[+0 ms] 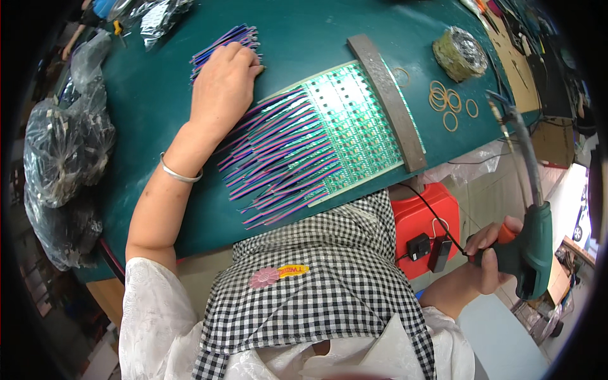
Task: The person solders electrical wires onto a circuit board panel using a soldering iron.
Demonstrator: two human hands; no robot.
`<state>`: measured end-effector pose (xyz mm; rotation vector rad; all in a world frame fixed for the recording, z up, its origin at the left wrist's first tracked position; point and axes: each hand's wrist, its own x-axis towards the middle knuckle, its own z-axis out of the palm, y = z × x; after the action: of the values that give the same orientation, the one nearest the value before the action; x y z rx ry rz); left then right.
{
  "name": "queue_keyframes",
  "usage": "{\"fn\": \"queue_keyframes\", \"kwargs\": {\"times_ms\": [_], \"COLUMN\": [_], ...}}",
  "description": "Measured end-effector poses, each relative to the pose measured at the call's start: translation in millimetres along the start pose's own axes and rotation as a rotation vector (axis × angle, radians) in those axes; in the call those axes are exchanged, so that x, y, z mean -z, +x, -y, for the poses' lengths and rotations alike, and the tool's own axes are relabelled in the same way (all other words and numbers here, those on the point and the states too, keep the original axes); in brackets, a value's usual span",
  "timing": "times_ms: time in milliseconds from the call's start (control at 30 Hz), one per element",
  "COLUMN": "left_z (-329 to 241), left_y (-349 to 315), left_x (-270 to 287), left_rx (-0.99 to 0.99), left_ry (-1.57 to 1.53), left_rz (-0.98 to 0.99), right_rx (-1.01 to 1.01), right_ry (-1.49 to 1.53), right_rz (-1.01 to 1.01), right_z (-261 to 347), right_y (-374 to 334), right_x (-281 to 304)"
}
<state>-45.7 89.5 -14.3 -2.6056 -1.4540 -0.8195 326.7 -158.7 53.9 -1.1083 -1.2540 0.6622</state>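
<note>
Covering the person's front, a checked apron (316, 304) sits nearest, with a pink flower patch on it. To its right, the right hand (491, 253) has its fingers wrapped round the handle of a green soldering gun (538, 247), fingertips by its orange trigger; the grey barrel points away, toward the right end of the table (152, 215). Between apron and gun stands a red stool (408, 218), two black adapters (439, 254) on it. On the table just beyond the apron lies a green board (345, 117), rows of pink, blue and black wires (278, 161) running out from its left side. A dark flat bar (389, 104) lies across its right part. Farther off to the left, the left hand (225, 79) is laid over a bundle (206, 54) of similar loose wires, fingers bent downward and close together; their tips are partly hidden, so I cannot tell how firmly they grip. At the left edge slumps a clear plastic bag (63, 152). Right of the bar are several tan bands (451, 98), with a roll (459, 54) beyond them. A silvery bag (158, 22) lies at the far left.
</note>
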Motion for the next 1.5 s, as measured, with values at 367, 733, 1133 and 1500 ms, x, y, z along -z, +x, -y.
{"fn": "queue_keyframes", "kwargs": {"times_ms": [367, 733, 1133, 1500], "left_z": [-108.3, -112.0, -114.1, -115.0], "left_y": [-31.8, -62.2, -63.9, -66.0], "left_x": [43.3, 25.8, 29.3, 29.1], "left_rx": [-0.099, -0.322, -0.275, -0.278], "left_ry": [-0.599, -0.458, -0.473, -0.482], "left_rz": [0.375, 0.245, 0.298, 0.284], "right_rx": [-0.411, -0.571, -0.603, -0.621], "right_ry": [0.287, 0.292, 0.178, -0.067], "right_rz": [0.177, 0.108, 0.155, 0.137], "right_z": [-12.6, -8.4, -10.2, -15.2], "right_y": [-50.9, -74.0, -69.2, -68.6], "right_x": [5.2, -5.3, -10.4, -19.8]}}
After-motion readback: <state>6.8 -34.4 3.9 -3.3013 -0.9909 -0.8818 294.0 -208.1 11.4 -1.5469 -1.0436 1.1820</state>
